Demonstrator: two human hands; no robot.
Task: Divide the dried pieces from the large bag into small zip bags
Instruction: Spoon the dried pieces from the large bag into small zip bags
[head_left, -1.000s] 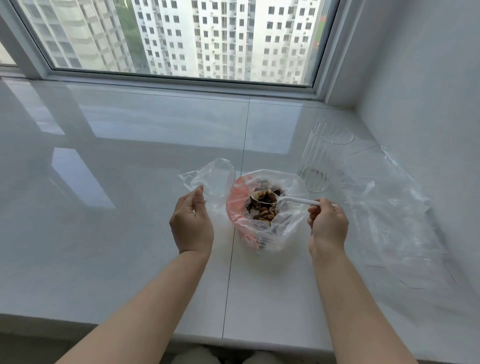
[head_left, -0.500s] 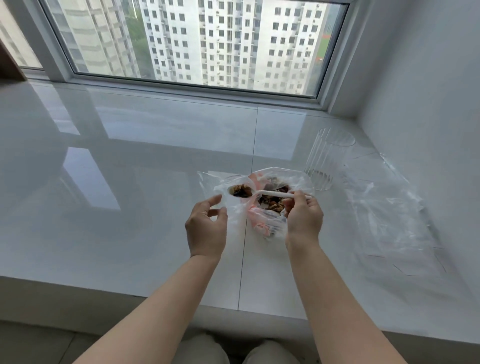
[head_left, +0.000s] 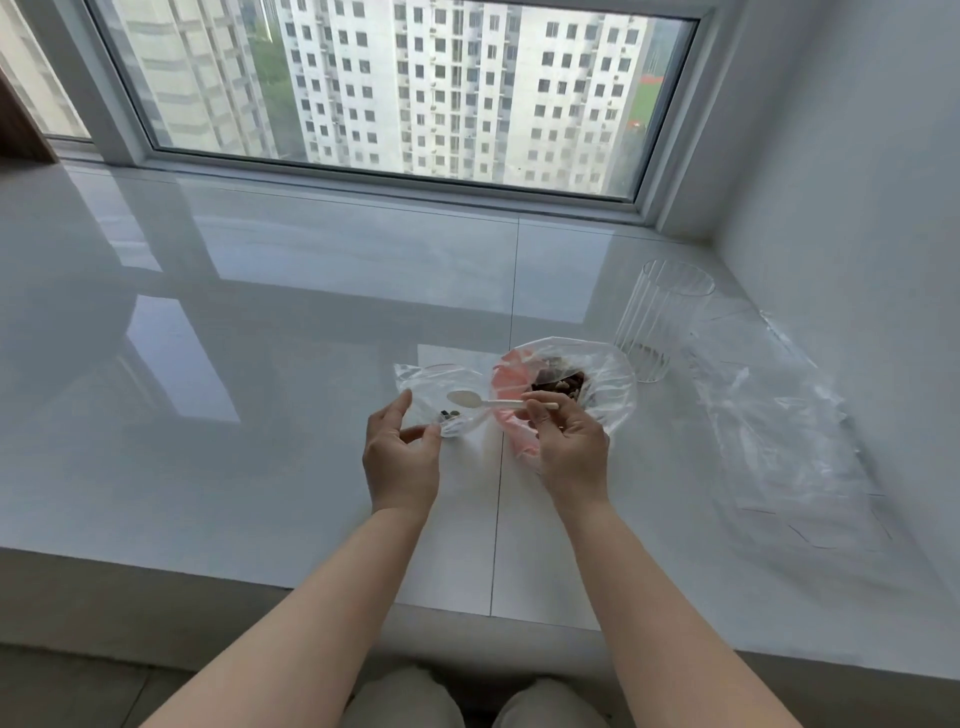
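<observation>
On the glossy white desk (head_left: 260, 415), the left hand (head_left: 397, 457) pinches the near edge of a small clear zip bag (head_left: 441, 395) between thumb and fingers; a few dark dried pieces (head_left: 451, 413) lie inside. The right hand (head_left: 569, 447) has its grip round the handle of a white plastic spoon (head_left: 485, 401), whose empty bowl hangs over the small bag. Just beside stands the large clear bag with pink print (head_left: 597, 395), open, holding brown pieces. A ribbed clear glass (head_left: 665, 322) stands behind it.
</observation>
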